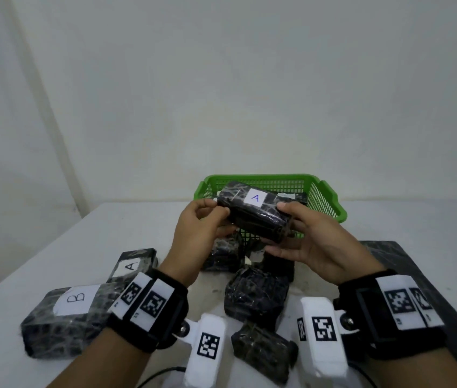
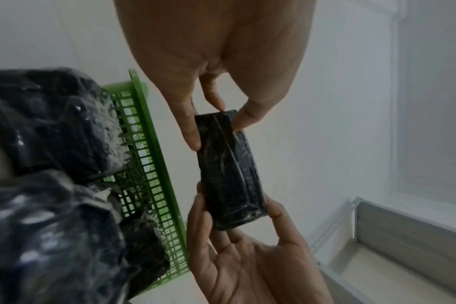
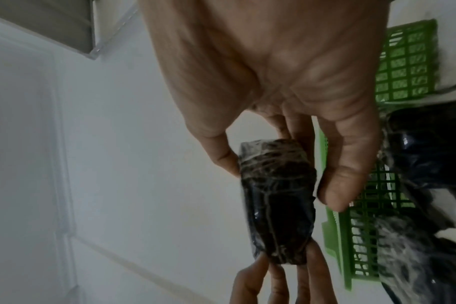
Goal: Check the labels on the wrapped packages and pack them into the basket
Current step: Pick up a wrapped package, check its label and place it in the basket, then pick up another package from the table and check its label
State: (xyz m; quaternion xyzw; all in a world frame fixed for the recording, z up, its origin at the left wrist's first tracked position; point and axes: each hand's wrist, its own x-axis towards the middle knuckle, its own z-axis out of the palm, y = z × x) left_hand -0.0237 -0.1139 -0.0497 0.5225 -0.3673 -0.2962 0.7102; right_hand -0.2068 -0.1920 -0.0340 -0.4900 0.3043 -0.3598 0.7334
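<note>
White wall (plain), white table.

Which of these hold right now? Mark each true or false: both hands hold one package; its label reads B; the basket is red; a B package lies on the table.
1. Both the left hand and the right hand hold the held package. True.
2. Its label reads B. False: it reads A.
3. The basket is red. False: it is green.
4. A B-labelled package lies on the table. True.
</note>
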